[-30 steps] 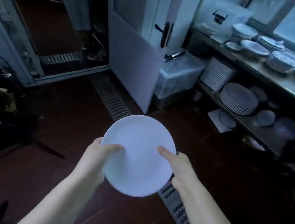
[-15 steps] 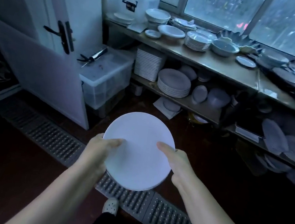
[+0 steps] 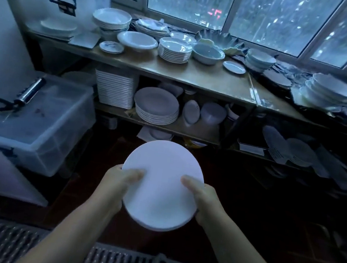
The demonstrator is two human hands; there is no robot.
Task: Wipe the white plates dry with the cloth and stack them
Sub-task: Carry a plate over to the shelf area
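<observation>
White plate: the white plate (image 3: 162, 186) is being held up in the air in front of the person, above the dark floor and well short of the shelving, its flat face turning up toward the camera. More rims are showing under its near edge, but I cannot tell how many plates are in the hold.
Left hand: the left hand (image 3: 119, 182) is gripping the plate's left rim, thumb lying across the top face and fingers curling underneath out of sight.
Right hand: the right hand (image 3: 203, 197) is clamping the right rim the same way, thumb on top and pointing inward.
Steel counter: the steel counter (image 3: 196, 75) is running under the window (image 3: 191, 1) and carrying a crowd of crockery, among it a pile of rimmed plates (image 3: 174, 50) just beside a deep bowl (image 3: 207, 53).
Lower shelf: the lower shelf (image 3: 172, 129) is holding a stack of round plates (image 3: 155, 107), with a tall stack of square plates (image 3: 115, 89) standing just to its left.
Clear tub: a lidded clear tub (image 3: 43, 123) is sitting on the floor to the left, and a caulking gun (image 3: 18, 98) is lying on its lid.
Floor grate: a metal floor grate (image 3: 4, 242) is stretching along the bottom edge, beneath the forearms.
</observation>
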